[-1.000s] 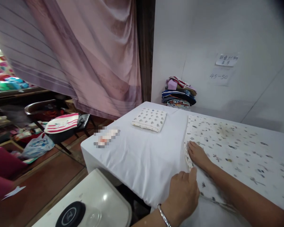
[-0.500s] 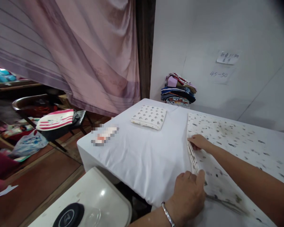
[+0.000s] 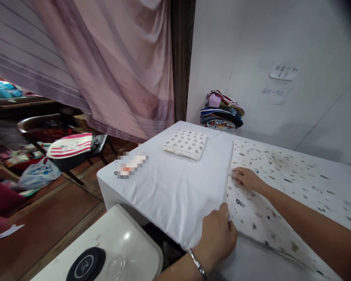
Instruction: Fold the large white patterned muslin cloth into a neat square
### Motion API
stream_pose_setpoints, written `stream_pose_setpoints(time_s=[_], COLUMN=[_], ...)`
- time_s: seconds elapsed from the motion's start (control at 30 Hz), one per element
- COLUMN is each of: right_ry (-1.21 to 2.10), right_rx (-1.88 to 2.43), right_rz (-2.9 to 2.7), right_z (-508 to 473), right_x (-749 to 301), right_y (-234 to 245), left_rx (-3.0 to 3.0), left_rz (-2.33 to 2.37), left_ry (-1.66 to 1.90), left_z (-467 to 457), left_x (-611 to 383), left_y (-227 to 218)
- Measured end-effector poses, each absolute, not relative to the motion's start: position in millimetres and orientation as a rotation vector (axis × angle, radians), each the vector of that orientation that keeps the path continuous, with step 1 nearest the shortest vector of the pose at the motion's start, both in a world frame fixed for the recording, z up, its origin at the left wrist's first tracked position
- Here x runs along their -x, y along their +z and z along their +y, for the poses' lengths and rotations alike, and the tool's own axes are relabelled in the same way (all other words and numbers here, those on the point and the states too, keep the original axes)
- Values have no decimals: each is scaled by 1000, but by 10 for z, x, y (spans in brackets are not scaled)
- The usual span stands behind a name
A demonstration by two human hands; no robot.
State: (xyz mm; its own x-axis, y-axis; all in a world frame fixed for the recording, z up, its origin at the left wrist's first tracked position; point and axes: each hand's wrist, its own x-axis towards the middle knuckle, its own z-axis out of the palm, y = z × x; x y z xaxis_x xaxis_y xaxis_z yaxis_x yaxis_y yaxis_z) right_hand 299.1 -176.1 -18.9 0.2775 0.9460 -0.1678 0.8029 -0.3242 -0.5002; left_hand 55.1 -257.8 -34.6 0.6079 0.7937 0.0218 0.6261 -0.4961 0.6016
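A white cloth with small dark leaf-like prints (image 3: pixel 269 210) lies folded in layers on the right of the table. My left hand (image 3: pixel 219 232), with a silver bangle at the wrist, is closed on the near left corner of this cloth. Farther up the same left edge, my right hand (image 3: pixel 247 178) has its fingers drawn together on the fabric; its fingertips touch the cloth just inside the edge. A smaller folded cloth with grey motifs (image 3: pixel 185 144) rests apart from both hands, toward the table's far left.
The table has a white cover (image 3: pixel 169 195). A blurred-out item (image 3: pixel 131 166) lies at its left corner. In front stands a cream surface with a black round object (image 3: pixel 87 265). Folded textiles (image 3: pixel 222 111) are stacked by the wall. A chair (image 3: pixel 67 156) and a pink curtain (image 3: pixel 125 70) are left.
My left hand has moved left and slightly up, drawing the cloth's near corner outward, so the left edge lies straighter and flatter. My right hand stays nearly in place. The view shifted slightly.
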Motion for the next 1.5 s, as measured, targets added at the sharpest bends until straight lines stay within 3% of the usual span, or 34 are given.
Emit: stream_pose_setpoints(time_s=[0.17,0.33,0.7,0.93,1.13,1.5], right_ry=[413,400,194,452,763,712], right_rx=[2244,2254,1928,1782,2024,2105], right_rz=[-1941,-2207,-2551,-2556,-2437,-2484], right_z=[-1644,-1470,-1546,-1550,-1418,-1153], right_x=[-3081,-3136,-3269,-3268,-3441,-3228], right_y=[-179,-159,0,-5,118,-59], left_rx=[-2271,-2257,-2261,-2226,-2116,-2106], left_rz=[1123,1146,1115,1103,1050,1113], left_ry=[371,348,393,388,432,435], left_z=[-2584,-2597,-2604,-2604,-2600,-2594], left_x=[-560,-574,-559,-556,-570,-545], left_y=[-325,-321,-336,-324,-313,-349])
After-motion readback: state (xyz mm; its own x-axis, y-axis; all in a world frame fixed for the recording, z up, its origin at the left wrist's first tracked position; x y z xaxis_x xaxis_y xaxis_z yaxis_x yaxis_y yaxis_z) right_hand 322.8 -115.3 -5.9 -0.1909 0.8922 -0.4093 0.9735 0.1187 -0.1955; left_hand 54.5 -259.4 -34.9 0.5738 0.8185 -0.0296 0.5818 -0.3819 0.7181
